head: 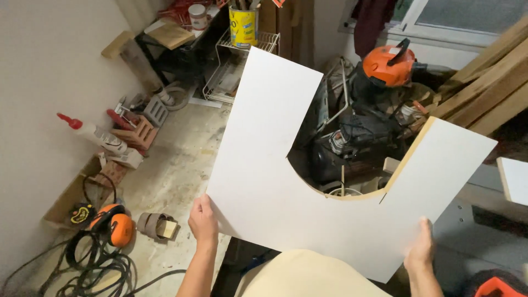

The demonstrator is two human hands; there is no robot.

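I hold up a large white board [264, 181] with a deep curved notch cut out of its upper middle, so it forms a wide U shape. My left hand [203, 220] grips its lower left edge. My right hand [421, 247] grips its lower right edge. The board is tilted, raised off the surfaces below, and hides much of what lies under it. A pale rounded panel [308, 275] shows just beneath the board's lower edge.
Orange ear muffs [113, 223] and coiled black cables [93, 269] lie on the dusty bench at left, beside a glue bottle [93, 133]. An orange helmet [388, 65] and power tools sit behind the notch. Wooden planks [489, 82] lean at right. A yellow can [243, 25] stands on a wire rack.
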